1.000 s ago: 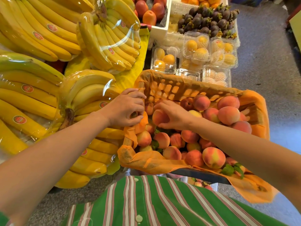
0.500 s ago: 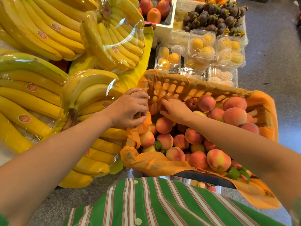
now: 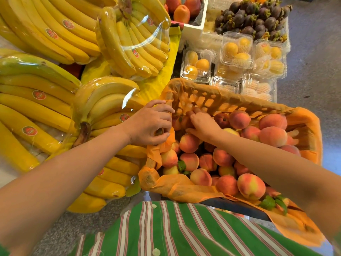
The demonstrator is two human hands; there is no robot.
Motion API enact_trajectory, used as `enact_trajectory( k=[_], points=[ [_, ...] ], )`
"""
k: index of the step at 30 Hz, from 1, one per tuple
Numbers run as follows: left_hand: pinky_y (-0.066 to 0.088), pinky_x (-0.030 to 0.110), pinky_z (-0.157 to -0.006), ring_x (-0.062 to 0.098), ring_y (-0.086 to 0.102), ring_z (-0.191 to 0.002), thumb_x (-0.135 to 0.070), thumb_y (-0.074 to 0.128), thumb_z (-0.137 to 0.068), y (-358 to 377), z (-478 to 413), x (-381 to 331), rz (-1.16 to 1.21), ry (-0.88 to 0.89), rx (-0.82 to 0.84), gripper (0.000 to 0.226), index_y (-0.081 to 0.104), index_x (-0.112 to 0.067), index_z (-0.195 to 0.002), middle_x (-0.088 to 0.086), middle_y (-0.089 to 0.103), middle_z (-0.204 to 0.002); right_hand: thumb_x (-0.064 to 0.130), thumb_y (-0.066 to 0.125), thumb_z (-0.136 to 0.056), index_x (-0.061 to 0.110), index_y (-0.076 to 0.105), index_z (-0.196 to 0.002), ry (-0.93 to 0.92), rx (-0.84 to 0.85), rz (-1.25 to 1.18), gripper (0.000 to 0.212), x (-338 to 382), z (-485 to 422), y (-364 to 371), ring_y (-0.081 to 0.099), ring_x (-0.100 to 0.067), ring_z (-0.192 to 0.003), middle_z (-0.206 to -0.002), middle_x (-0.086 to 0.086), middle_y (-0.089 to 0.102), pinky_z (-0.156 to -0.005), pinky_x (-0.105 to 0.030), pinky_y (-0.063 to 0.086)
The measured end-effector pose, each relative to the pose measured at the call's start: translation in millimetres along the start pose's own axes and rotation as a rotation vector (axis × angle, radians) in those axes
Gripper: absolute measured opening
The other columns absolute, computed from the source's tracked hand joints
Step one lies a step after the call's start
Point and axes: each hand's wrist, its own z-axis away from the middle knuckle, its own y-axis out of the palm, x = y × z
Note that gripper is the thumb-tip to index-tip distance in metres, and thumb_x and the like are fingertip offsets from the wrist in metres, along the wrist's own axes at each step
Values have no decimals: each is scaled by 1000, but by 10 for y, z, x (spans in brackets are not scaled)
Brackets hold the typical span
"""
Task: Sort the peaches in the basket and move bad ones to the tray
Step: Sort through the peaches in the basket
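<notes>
A plastic basket lined with orange cloth holds several pink-and-yellow peaches, some with green leaves. My left hand grips the basket's left rim together with the cloth liner. My right hand lies palm down inside the basket at its far left corner. Its fingers stretch over the peaches against the basket wall and its thumb is spread out to the side. The fingertips are partly hidden among the fruit. No tray can be made out.
Wrapped bunches of bananas crowd the left side, right up against the basket. Behind the basket stand clear boxes of yellow fruit, a heap of mangosteens and a white foam box. Grey floor lies to the right.
My right hand released the peach it held near the basket's left side and reached farther into the far left corner. My left hand kept its hold on the rim.
</notes>
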Motion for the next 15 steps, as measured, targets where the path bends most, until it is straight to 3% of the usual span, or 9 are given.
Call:
enact_trajectory(
  k=[3,5,6,8,10,13,15],
  points=[
    [25,41,-112,18,51,-122,-37,52,-86,3,-4,-6,-6,0,-6,22,65,-22,-76,-8,66,-88,42,66,-87,9,50,-126,5,20,-546,54,-101,150,-94,58,-21,-105,-117,-6,59,-83,-31,48],
    [26,42,-111,19,51,-122,-37,52,-86,2,-6,-22,-9,-1,-10,22,65,-22,-75,-8,66,-88,35,61,-92,11,52,-124,73,127,-998,41,-88,250,-173,58,-13,-102,-111,2,59,-83,-25,50],
    [27,42,-111,19,52,-122,-37,52,-85,-2,-7,-30,-12,-1,-10,22,64,-22,-75,-8,66,-88,32,57,-96,10,54,-122,114,205,-1194,35,-67,287,-214,59,-12,-97,-106,1,60,-82,-24,49],
    [27,42,-111,19,52,-121,-36,53,-85,-9,-6,-37,-17,0,-9,21,64,-22,-74,-7,66,-88,38,50,-97,5,54,-126,190,320,-1456,44,-39,317,-245,60,-21,-95,-112,-11,62,-85,-33,48],
    [27,42,-111,20,52,-121,-36,51,-85,-22,-7,-44,-21,-2,-7,22,64,-22,-74,-6,66,-88,49,39,-97,4,50,-133,238,393,-1573,58,-23,352,-273,61,-25,-87,-118,-17,61,-77,-32,50],
    [27,43,-111,21,53,-121,-37,50,-84,-34,-4,-53,-29,-6,1,24,66,-21,-76,-5,67,-89,51,23,-101,8,55,-120,286,432,-1627,57,-6,383,-371,61,-12,-65,-93,-6,69,-54,-19,47],
    [26,42,-111,21,52,-122,-38,50,-84,-34,-2,-61,-38,-9,7,24,66,-21,-77,-5,67,-90,49,21,-102,12,57,-114,260,446,-1603,53,-17,408,-403,60,-7,-59,-84,0,70,-52,-18,46]
  ],
)
